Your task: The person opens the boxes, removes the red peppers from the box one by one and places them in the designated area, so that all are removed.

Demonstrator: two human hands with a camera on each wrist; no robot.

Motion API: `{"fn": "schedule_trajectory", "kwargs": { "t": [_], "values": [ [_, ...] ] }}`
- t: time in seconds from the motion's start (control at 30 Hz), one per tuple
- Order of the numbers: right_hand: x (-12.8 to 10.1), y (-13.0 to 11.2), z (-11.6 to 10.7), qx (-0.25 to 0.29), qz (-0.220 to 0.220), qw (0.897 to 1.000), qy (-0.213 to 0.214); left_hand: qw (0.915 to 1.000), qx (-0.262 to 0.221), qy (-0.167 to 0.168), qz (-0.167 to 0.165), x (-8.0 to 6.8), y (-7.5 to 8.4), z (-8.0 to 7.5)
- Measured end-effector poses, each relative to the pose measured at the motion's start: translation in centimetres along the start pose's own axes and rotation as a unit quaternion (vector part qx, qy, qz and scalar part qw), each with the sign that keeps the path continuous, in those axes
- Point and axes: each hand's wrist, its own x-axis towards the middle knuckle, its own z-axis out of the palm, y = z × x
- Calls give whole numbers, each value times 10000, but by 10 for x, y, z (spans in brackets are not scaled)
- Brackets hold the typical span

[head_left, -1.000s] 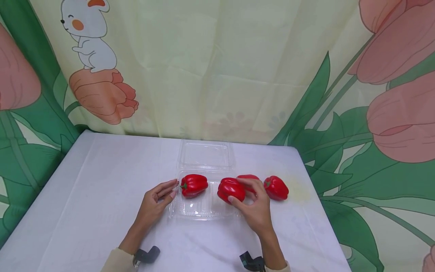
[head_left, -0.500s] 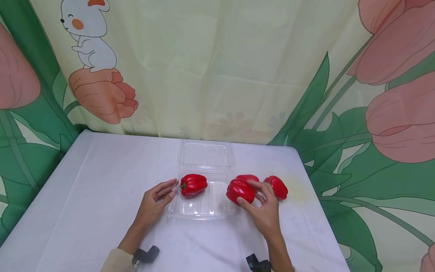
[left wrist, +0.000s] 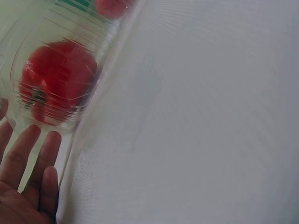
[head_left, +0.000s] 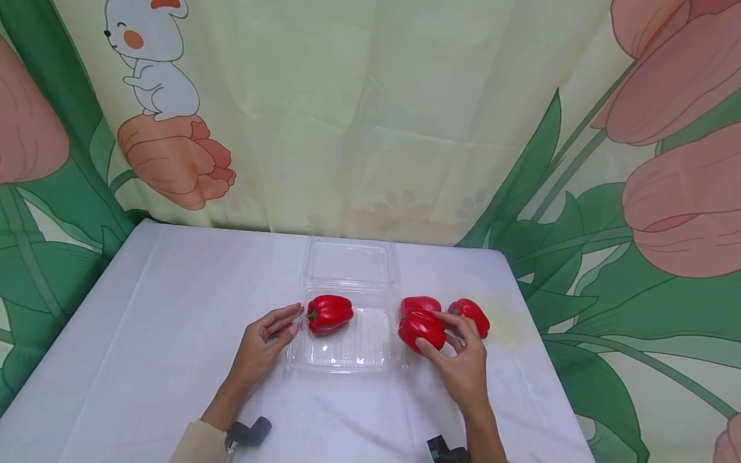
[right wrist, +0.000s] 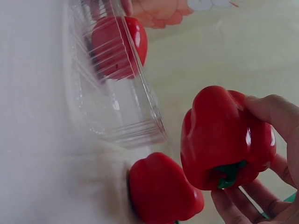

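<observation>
A red bell pepper (right wrist: 219, 135) with a green stem is held between the thumb and fingers of my right hand (head_left: 463, 360), in the air at the container's right side. Another pepper (head_left: 330, 314) lies in the left half of a clear plastic clamshell container (head_left: 347, 368), whose lid (head_left: 350, 262) is folded back flat. My left hand (head_left: 269, 337) pinches the container's left rim with thumb and fingertips; in the left wrist view its other fingers (left wrist: 49, 144) stretch along the outer wall. A third pepper (head_left: 418, 304) sits right of the container, partly hidden behind the held one.
One more red pepper (head_left: 470, 317) lies farther right, partly behind my right fingers. White cloth covers the table (head_left: 145, 321). A printed curtain (head_left: 405, 128) with flowers and a rabbit hangs along the table's back edge.
My right hand has carried its pepper rightward, from above the container's right half to beside its right edge, in front of the third pepper. My left hand stays at the rim.
</observation>
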Motion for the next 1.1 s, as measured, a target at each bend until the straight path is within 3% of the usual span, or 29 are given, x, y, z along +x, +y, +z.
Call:
{"fn": "schedule_trajectory", "kwargs": {
  "t": [1.1],
  "values": [
    [-11,29,-7,-32,547,9984,145,9997,216,88,-80,1,0,2]
  ]
}}
